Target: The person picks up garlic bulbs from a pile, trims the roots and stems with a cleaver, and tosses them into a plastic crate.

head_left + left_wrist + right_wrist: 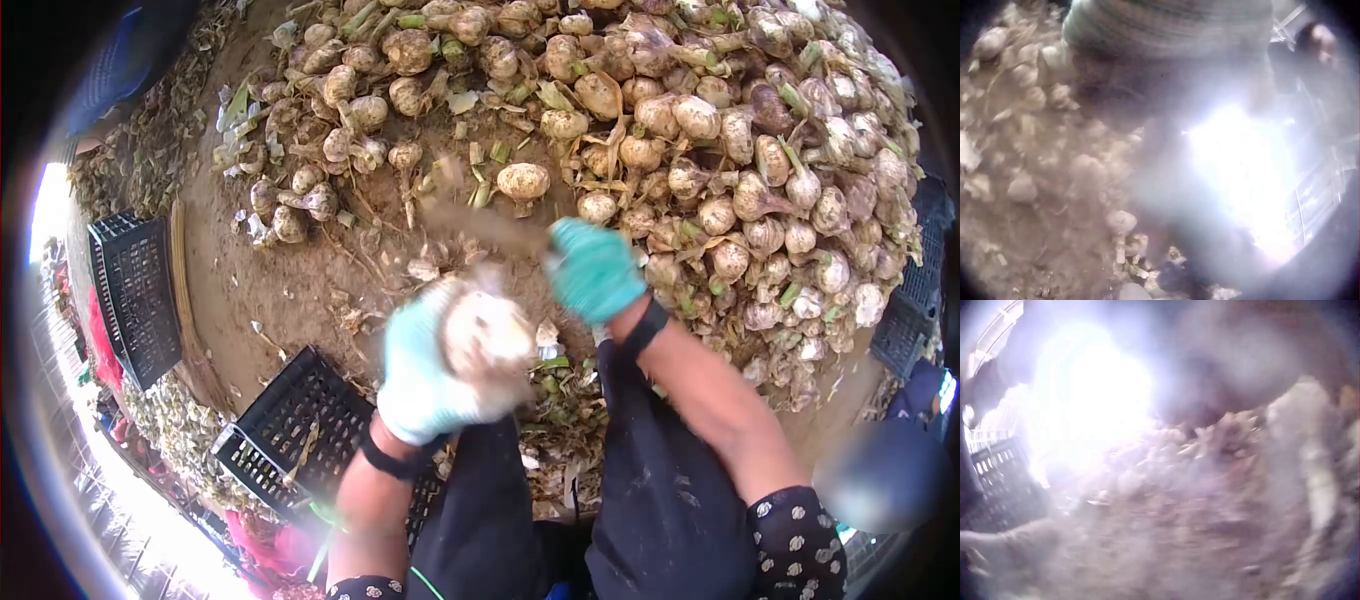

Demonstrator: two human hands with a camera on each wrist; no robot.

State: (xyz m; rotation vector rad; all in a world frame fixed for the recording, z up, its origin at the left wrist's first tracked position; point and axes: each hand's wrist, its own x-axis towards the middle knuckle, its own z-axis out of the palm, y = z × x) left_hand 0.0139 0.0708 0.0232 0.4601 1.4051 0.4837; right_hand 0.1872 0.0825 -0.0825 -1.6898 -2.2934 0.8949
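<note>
In the head view, my left hand (415, 375), in a pale green knit glove, grips a garlic bulb (487, 335) in front of my knees. The bulb is blurred, its pale underside facing the camera. To its upper right, my right hand (597, 270), in a green glove, curls round the handle end of a knife (485, 228). Its motion-blurred blade points left, apart from the bulb. On the soil just beyond the blade lies a single garlic bulb (523, 182). Glare and blur fill both wrist views; the left one shows part of the glove cuff (1166, 28).
A large garlic heap (740, 190) spreads across the far and right side. A black crate (300, 420) stands by my left knee, another crate (135, 295) further left beside a broom (185, 300). Trimmings (560, 410) lie between my legs. Something blue and rounded (885, 475) is at lower right.
</note>
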